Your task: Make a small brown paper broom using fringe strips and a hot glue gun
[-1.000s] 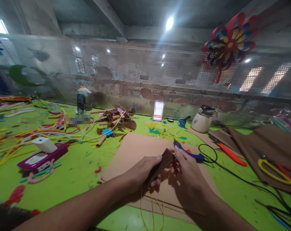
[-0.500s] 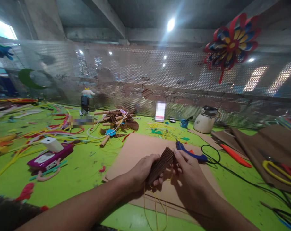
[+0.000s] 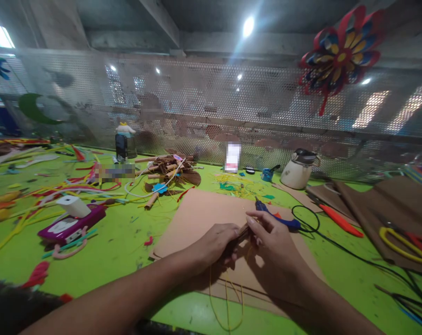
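Observation:
My left hand (image 3: 216, 242) is closed around a stack of brown pleated paper (image 3: 241, 233), which now shows only as a thin dark edge between my hands. At the stack's far end, the fingers of my right hand (image 3: 271, 239) pinch it. Both hands hover over a tan cardboard sheet (image 3: 200, 214) on the green table (image 3: 120, 242). Thin yellow strings (image 3: 228, 293) hang down from under my hands toward the near table edge. A blue glue gun (image 3: 277, 218) lies just beyond my right hand.
A purple box with a white roll (image 3: 71, 221) lies at left among coloured strips. Brown paper rolls (image 3: 167, 170) are piled behind the cardboard. A white kettle (image 3: 298, 172), orange cutter (image 3: 339, 219), yellow-handled scissors (image 3: 402, 244) and black cables (image 3: 364, 265) sit at right. A paper pinwheel (image 3: 339, 51) hangs on the mesh.
The pleated stack has been turned flatter and squeezed between my hands, so its fanned face no longer shows. My right fingers have closed onto its end.

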The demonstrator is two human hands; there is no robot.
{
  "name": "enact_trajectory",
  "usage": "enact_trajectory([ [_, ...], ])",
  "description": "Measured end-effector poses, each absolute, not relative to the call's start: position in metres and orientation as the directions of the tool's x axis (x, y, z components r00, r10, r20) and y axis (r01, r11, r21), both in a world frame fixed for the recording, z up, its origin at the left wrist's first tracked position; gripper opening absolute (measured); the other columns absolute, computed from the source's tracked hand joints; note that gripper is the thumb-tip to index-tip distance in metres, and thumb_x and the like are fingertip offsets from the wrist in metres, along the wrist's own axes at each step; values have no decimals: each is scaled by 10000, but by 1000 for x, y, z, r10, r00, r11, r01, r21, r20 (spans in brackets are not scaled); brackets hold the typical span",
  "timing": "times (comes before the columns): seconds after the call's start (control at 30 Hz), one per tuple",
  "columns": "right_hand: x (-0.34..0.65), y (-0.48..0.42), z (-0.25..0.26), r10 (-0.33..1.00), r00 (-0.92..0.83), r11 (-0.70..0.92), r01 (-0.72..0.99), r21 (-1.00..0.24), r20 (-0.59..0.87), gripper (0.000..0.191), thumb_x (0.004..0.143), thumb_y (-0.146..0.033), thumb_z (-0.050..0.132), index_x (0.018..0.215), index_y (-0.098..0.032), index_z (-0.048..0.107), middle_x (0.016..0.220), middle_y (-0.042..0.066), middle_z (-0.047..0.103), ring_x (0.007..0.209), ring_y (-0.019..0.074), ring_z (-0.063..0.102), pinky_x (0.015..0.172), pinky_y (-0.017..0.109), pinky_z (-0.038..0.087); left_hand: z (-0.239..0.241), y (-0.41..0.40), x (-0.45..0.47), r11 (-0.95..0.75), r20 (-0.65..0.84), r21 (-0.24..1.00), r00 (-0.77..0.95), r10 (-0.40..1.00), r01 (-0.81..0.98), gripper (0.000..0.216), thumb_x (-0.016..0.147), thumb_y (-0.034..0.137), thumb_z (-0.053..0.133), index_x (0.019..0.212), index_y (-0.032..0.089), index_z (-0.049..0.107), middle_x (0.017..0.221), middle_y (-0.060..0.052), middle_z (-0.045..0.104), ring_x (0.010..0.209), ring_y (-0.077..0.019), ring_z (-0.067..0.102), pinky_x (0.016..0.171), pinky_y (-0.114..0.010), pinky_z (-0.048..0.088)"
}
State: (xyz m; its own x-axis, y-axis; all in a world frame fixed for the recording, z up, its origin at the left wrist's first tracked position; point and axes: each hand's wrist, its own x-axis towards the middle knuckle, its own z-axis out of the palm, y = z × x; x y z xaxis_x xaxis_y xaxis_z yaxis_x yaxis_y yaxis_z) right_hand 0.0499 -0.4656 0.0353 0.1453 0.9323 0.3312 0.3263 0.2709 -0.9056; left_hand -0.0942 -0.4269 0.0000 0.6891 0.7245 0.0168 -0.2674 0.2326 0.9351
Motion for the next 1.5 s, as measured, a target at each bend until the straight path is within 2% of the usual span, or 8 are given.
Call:
enact_trajectory([
  [0.3, 52, -460, 28, 966, 177, 168, 121, -978, 188, 229, 738, -234, 570, 951, -162, 615, 671, 28, 576, 585, 163, 526, 569, 314, 432, 4, -418, -97, 302, -148, 952, 784, 603, -53, 229, 880, 394, 507, 902, 166, 504, 561, 33, 509, 412, -60, 456, 383, -166, 288],
  [0.5, 70, -441, 12, 961, 249, 108, 60, -992, 120, 347, 718, -350, 636, 1001, -156, 582, 596, -40, 511, 504, 121, 444, 481, 259, 348, 1, -407, -101, 386, -147, 918, 829, 539, -88, 177, 880, 326, 496, 883, 150, 492, 626, -30, 605, 496, -146, 624, 387, -190, 431],
  [0.7, 85, -432, 11, 967, 246, 79, -67, -995, 61, 335, 676, -305, 684, 961, -156, 594, 582, -58, 511, 475, 80, 414, 466, 220, 315, 3, -403, -101, 362, -193, 932, 807, 559, -28, 125, 874, 243, 521, 817, 131, 513, 584, -32, 619, 424, -114, 590, 366, -167, 427],
  [0.87, 90, -433, 22, 984, 175, 52, -191, -980, 18, 387, 601, -262, 730, 945, -156, 589, 564, -53, 534, 453, 95, 482, 431, 210, 326, 7, -403, -102, 436, -133, 890, 843, 522, -130, 80, 864, 180, 494, 837, 116, 533, 616, -49, 638, 410, -111, 582, 374, -178, 432],
  [1.07, 94, -437, 35, 992, 89, 113, -235, -965, 95, 315, 719, -413, 692, 864, -134, 661, 697, 9, 580, 531, 97, 499, 494, 239, 404, 10, -398, -107, 541, -140, 829, 883, 449, -143, 178, 873, 229, 455, 939, 99, 558, 619, -75, 654, 427, -146, 612, 336, -166, 398],
  [1.23, 93, -443, 40, 978, -82, 170, -201, -965, 190, 398, 689, -342, 757, 1029, -161, 658, 916, 62, 628, 705, 139, 548, 549, 247, 411, 13, -399, -111, 622, -119, 769, 923, 366, -148, 207, 887, 220, 427, 960, 90, 572, 585, -49, 635, 386, -122, 586, 340, -158, 392],
  [1.37, 91, -444, 37, 983, -126, 98, -272, -957, 136, 380, 673, -326, 776, 990, -150, 664, 788, 35, 628, 600, 112, 519, 503, 239, 379, 12, -402, -110, 643, -120, 763, 961, 251, -72, 250, 889, 293, 425, 980, 109, 568, 671, -101, 681, 516, -202, 665, 358, -195, 420],
  [1.5, 92, -438, 30, 993, -103, 16, -318, -948, 51, 253, 664, -302, 790, 805, -142, 653, 664, -18, 576, 539, 75, 489, 474, 203, 358, 12, -404, -107, 612, -174, 791, 955, 242, -11, 329, 894, 355, 409, 957, 87, 589, 937, -189, 682, 823, -288, 690, 576, -315, 524],
])
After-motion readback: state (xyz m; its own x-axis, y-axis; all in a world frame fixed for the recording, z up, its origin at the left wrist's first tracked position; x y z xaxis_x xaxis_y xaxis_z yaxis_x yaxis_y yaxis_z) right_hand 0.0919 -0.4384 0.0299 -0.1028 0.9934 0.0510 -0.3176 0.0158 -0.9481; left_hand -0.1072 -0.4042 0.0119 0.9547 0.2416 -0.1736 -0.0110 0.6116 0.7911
